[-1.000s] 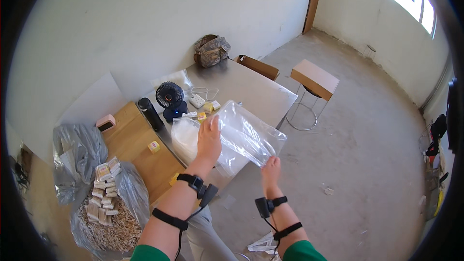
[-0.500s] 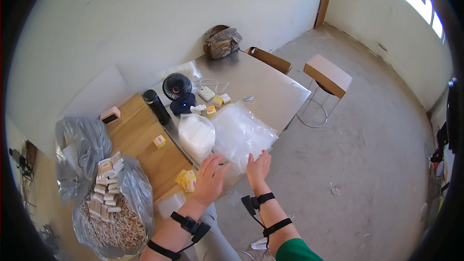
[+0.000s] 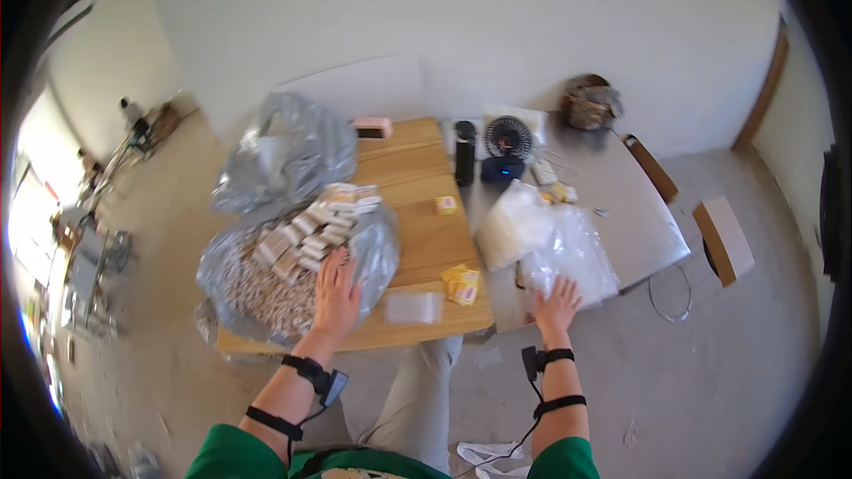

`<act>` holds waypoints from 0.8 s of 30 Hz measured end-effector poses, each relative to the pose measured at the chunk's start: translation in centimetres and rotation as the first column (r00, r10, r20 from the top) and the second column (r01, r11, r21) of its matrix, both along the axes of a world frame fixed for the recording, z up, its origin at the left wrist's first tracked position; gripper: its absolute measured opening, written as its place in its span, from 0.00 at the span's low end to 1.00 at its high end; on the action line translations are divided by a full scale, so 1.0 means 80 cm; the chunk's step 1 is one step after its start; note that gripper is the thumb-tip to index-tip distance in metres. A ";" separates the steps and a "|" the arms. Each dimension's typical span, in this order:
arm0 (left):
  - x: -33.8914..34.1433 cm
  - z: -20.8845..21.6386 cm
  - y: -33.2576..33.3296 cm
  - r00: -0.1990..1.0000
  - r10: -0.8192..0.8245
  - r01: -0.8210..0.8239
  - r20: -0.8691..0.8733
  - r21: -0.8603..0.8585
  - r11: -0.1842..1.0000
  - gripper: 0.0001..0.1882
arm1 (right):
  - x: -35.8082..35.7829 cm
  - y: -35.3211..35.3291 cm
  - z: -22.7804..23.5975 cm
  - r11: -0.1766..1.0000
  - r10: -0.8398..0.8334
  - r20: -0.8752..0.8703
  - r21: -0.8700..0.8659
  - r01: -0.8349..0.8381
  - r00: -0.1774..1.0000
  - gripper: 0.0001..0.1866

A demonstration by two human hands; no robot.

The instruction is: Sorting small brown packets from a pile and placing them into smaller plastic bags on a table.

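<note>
My left hand is open and holds nothing, its fingers over the near right part of an opened grey plastic bag. Inside that bag lies a heap of short pale sticks, with several small banded bundles of sticks on top. My right hand, open and holding nothing, is at the near edge of a stack of clear plastic bags; whether it touches them I cannot tell. Left of that stack stands a filled, whitish plastic bag.
On the wooden table are yellow packets, a small yellow box, clear sleeves and a pink device. A black bottle, a fan and a camouflage bag stand on the metal table.
The view has swung left. My hands have moved apart: the left from beside the plastic bags to the stick heap, while the right stays by the clear bags.
</note>
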State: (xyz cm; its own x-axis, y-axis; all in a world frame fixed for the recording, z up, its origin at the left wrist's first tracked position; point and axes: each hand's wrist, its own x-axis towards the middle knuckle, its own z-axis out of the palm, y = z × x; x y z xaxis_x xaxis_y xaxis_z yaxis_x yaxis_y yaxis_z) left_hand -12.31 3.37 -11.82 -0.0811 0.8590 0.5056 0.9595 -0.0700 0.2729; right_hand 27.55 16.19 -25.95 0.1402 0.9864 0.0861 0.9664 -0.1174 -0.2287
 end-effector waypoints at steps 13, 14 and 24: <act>-0.153 -0.049 -0.164 0.897 0.442 -0.431 -0.024 -0.270 0.861 0.31 | -0.162 -0.123 0.046 0.850 0.480 -0.399 0.431 -0.302 0.781 0.17; -0.156 -0.051 -0.174 0.903 0.429 -0.419 -0.029 -0.283 0.863 0.31 | -0.184 -0.135 0.053 0.845 0.498 -0.397 0.419 -0.331 0.771 0.17; -0.186 -0.080 -0.209 0.936 0.352 -0.325 0.013 -0.355 0.877 0.34 | -0.354 -0.204 0.084 0.661 0.743 -0.357 0.520 -0.541 0.565 0.16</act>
State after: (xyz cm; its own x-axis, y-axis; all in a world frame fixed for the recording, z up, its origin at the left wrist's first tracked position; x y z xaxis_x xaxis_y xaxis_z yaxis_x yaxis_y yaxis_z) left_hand -27.21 -13.37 -18.24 -0.4237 0.8903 0.1666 0.8835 0.3657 0.2927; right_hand -0.74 -0.14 -19.25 -0.4004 0.7476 0.5299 0.4674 0.6640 -0.5836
